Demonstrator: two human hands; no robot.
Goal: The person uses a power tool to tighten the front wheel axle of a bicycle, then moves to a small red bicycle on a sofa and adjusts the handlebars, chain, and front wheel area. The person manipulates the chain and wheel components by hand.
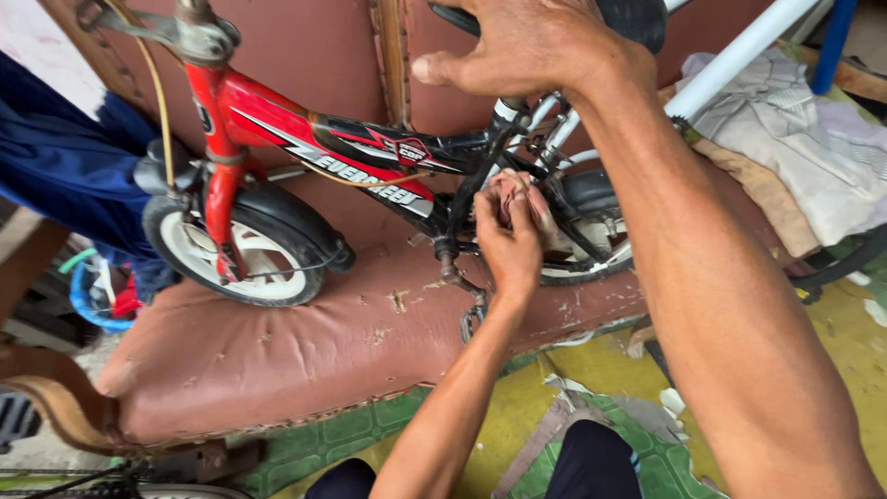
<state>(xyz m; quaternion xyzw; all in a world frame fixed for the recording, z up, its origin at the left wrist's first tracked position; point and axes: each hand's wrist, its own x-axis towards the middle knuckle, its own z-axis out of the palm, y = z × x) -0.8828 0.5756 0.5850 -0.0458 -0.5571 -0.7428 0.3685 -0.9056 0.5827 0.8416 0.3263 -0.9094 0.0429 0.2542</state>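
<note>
Starting at the left edge, a dark blue cloth (65,166) hangs beside a small red and black child's bicycle (305,139) that stands on the seat of a worn reddish-brown leatherette sofa (277,342), whose surface is cracked and peeling. The bicycle's white-rimmed front wheel with its black tyre (236,249) rests on the cushion at the left, and the frame's long axis runs left to right, sloping down from the red fork toward the crank. Below the frame a black pedal crank arm (459,286) hangs down over the front of the cushion. The left hand (508,236) comes up from below and lies right at the rear part of the frame, just ahead of the rear wheel (591,231); its fingers are curled around a crumpled pinkish rag (517,189) pressed against the black tubes there, so this hand is the one touching the work. The right hand (527,46) reaches across from the right, higher up, its fingers spread and closed over the black saddle (633,18), gripping it from above. Farther right a white tube (739,51) slants upward over a heap of pale grey and beige cloths (795,139). Under the sofa's front edge lies green and yellow patterned flooring (591,370).
</note>
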